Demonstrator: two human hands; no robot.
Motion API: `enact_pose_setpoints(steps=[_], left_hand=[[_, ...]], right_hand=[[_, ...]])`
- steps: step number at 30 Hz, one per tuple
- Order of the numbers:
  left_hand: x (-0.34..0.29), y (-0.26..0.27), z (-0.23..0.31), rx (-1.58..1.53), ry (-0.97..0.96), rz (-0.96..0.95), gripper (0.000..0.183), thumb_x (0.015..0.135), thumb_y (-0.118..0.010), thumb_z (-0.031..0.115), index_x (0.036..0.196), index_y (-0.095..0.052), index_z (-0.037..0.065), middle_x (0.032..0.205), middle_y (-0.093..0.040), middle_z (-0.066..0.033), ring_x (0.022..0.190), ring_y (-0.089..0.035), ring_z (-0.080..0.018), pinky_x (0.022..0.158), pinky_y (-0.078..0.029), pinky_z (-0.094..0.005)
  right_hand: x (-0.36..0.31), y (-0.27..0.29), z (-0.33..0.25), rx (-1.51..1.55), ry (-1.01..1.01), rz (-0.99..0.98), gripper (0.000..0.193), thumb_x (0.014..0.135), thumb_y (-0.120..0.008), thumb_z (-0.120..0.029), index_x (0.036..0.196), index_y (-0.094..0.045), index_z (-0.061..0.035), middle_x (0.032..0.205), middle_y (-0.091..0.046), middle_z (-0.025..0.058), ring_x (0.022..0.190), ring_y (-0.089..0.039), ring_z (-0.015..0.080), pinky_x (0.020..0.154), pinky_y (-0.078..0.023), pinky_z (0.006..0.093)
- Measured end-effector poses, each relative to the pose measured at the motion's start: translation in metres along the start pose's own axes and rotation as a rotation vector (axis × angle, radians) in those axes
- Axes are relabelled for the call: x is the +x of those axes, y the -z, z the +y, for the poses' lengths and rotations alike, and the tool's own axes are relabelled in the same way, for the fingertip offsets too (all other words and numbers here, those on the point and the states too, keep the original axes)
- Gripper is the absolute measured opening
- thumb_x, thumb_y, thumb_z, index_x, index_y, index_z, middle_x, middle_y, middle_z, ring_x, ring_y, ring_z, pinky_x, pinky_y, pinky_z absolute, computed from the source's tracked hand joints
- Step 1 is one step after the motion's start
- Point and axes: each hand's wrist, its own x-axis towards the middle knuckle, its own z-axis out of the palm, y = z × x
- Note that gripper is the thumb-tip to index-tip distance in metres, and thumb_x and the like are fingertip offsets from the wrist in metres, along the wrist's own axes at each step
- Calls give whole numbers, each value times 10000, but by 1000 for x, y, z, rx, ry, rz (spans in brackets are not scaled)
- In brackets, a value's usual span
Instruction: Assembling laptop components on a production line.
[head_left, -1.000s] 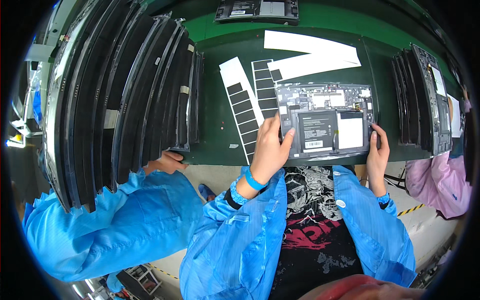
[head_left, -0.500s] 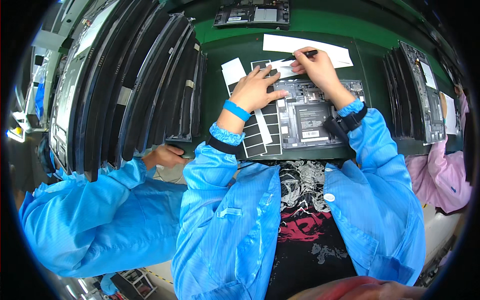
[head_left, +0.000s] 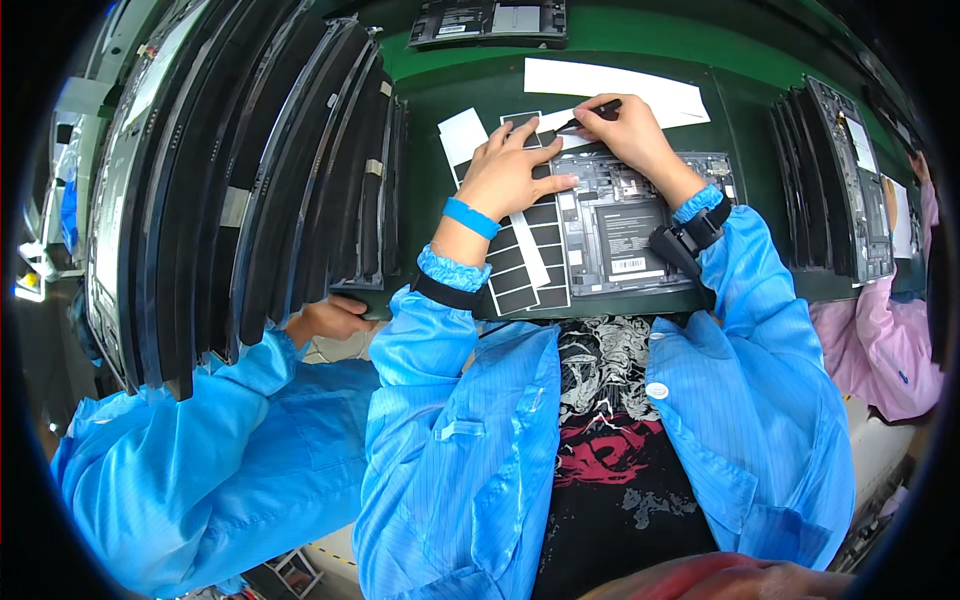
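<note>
My left hand (head_left: 500,180) lies with fingers spread over sheets of black rectangular stickers (head_left: 514,278), holding them down. Its thumb reaches onto the left edge of an opened flat electronic device (head_left: 590,278), whose battery and boards show. My right hand (head_left: 638,142) pinches slim black tweezers (head_left: 570,126) above the device's far edge. Their pointed tip is at the sticker sheet beside my left fingertips; whether it grips a sticker is too small to tell. A narrow white strip (head_left: 528,250) lies across the sticker sheets.
A large white sheet (head_left: 615,85) lies beyond my hands. Upright rows of similar devices stand at left (head_left: 255,180) and right (head_left: 835,180); another device (head_left: 490,22) lies at the back. A co-worker's hand (head_left: 328,317) is at the lower left; a pink sleeve (head_left: 865,340) shows at right.
The tweezers in my right hand have shifted slightly left, toward my left fingertips, and tilt lower. My left hand stays spread on the sheets. The whole view has shifted a little.
</note>
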Motion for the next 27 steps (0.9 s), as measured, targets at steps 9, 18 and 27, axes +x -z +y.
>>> enact_pose_setpoints(steps=[9,18,27], left_hand=[[5,-3,2,-24,16,-35,587,806,-588,653,1295,-593,327,1514,-344,-102,1393,-235,-447,1106,-243,-552],[2,-1,3,-46,-48,251,433,864,-631,459,1177,-679,165,1422,-440,-160,1319,-336,-429,1068,-289,-527],[32,0,102,-945,293,-121,311,914,-632,258,907,-646,-53,705,-659,-61,569,-580,-93,518,-454,-236]], right_hand=[[-5,1,-1,215,-36,25,207,873,-657,-126,959,-689,59,816,-705,144,764,-709,184,694,-559,263],[-49,95,-18,485,-144,190,247,900,-651,-151,1026,-649,61,924,-688,141,834,-705,208,732,-569,265],[-95,109,22,493,-314,184,253,903,-652,-160,1015,-644,66,889,-690,158,816,-707,204,722,-564,255]])
